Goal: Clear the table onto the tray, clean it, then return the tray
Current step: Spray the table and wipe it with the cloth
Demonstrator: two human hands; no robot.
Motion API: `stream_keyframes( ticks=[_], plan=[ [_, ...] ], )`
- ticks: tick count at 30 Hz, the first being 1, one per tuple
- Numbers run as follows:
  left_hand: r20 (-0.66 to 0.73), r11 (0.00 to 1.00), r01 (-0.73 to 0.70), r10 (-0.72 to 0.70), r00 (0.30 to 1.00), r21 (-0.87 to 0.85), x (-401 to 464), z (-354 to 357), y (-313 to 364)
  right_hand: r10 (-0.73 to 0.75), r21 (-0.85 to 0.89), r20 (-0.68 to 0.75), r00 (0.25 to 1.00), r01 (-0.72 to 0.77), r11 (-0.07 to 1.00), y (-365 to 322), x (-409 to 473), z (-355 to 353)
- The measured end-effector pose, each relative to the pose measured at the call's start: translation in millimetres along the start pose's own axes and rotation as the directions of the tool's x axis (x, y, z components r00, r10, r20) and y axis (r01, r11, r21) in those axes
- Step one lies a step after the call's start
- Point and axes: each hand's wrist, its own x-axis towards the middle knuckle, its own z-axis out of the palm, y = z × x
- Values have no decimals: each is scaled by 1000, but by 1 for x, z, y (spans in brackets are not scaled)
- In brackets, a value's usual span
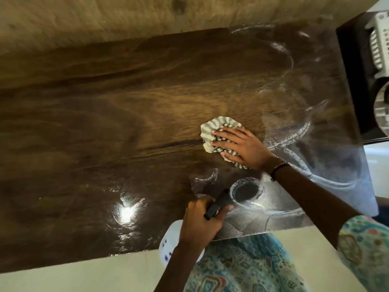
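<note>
A dark glossy wooden table fills the view, with wet soapy streaks curving across its right side. My right hand presses flat on a crumpled grey-and-cream striped cloth near the table's middle right. My left hand is at the near edge, closed around the black trigger head of a spray bottle; the bottle's white body hangs below the table edge. No tray is in view.
A beige wall runs along the table's far side. At the right stands a dark surface holding white plastic baskets. A bright light reflection lies near the front edge. Pale floor is below.
</note>
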Motion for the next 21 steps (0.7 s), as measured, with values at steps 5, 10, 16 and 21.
stream_keyframes(
  ticks=[5, 10, 16, 21],
  plan=[
    [-37, 994, 110, -109, 993, 18, -10, 18, -4, 97, -3, -6, 995, -97, 995, 2, -12, 2],
    [-43, 993, 109, -111, 993, -43, -15, 14, -13, 120, -5, 16, 993, -120, 993, -1, -12, 0],
    [-126, 979, 190, -198, 972, -74, -17, 3, -25, 135, -13, 31, 990, -135, 991, -3, -13, -2],
    [-154, 975, 210, -219, 964, -75, -10, -6, -32, 212, -2, -26, 977, -213, 977, -16, -9, 0]
  ],
)
